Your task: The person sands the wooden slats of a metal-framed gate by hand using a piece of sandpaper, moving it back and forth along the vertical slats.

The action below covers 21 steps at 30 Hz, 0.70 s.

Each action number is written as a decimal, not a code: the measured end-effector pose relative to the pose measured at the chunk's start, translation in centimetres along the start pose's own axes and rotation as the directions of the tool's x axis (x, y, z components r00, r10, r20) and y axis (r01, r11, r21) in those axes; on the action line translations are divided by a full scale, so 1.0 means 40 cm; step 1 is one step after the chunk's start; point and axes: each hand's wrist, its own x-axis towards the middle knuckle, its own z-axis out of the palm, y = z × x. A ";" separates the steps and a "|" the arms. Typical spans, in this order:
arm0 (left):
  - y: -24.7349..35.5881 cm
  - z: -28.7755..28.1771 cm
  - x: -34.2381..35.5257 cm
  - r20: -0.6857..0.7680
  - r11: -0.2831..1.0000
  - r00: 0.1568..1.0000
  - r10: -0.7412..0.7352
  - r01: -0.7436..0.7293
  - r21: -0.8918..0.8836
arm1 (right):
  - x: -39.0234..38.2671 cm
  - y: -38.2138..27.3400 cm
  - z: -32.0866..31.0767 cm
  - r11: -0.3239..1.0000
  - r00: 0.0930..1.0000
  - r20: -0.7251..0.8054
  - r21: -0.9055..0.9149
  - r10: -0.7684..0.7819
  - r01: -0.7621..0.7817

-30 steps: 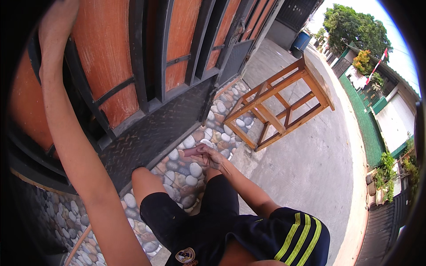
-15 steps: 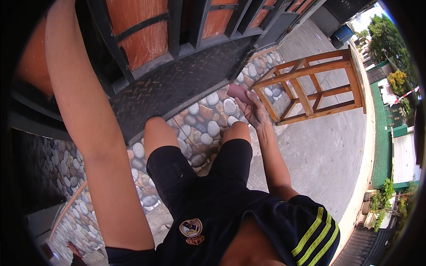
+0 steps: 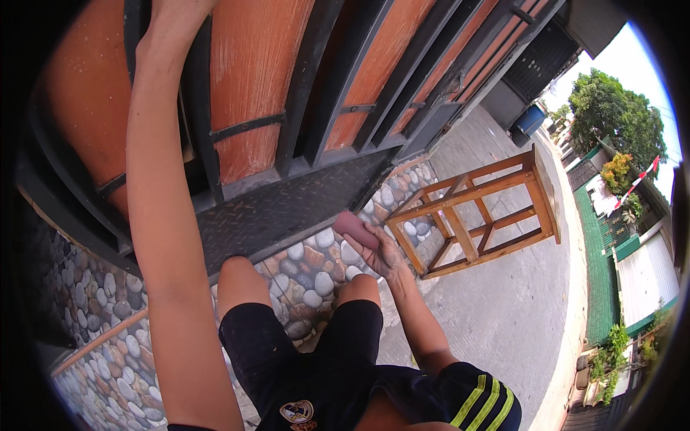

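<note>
My right hand (image 3: 384, 255) is closed around a curled reddish-brown piece (image 3: 357, 230), perhaps a sheet of sandpaper, holding it above the pebbled ground close to the gate's lower edge. My left arm stretches up along the gate (image 3: 248, 147), which has a black metal frame and weathered orange wooden panels. Only the wrist and part of my left hand (image 3: 180, 11) show at the top edge, over the black bars; its fingers are out of view, so what they hold or touch is hidden.
A wooden stool frame (image 3: 467, 215) lies on its side just right of my right hand. Pebbled paving (image 3: 309, 276) runs under my knees, with grey concrete (image 3: 496, 316) to the right. Farther off are a blue barrel (image 3: 530, 121), plants and a green fence.
The view has tilted upward, so more of the gate shows. My left hand has come partly into view at the top. My right hand keeps its hold on the reddish-brown piece.
</note>
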 end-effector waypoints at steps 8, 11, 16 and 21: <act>0.052 0.003 -0.020 0.001 1.000 1.000 -0.009 0.009 0.007 | 0.025 0.049 0.013 0.996 0.996 -0.050 0.051 -0.075 0.078; 0.055 -0.003 -0.014 0.054 0.992 0.991 -0.122 0.124 -0.033 | 0.041 0.065 0.005 0.995 0.996 -0.060 0.059 -0.071 0.075; 0.076 -0.024 -0.004 0.095 0.978 0.976 -0.195 0.201 -0.059 | 0.029 0.024 0.046 0.998 0.998 -0.016 0.002 -0.057 0.057; 0.049 0.007 -0.016 0.065 0.987 0.987 -0.150 0.153 -0.058 | 0.022 -0.282 0.220 0.806 0.859 0.211 -0.298 -0.467 0.512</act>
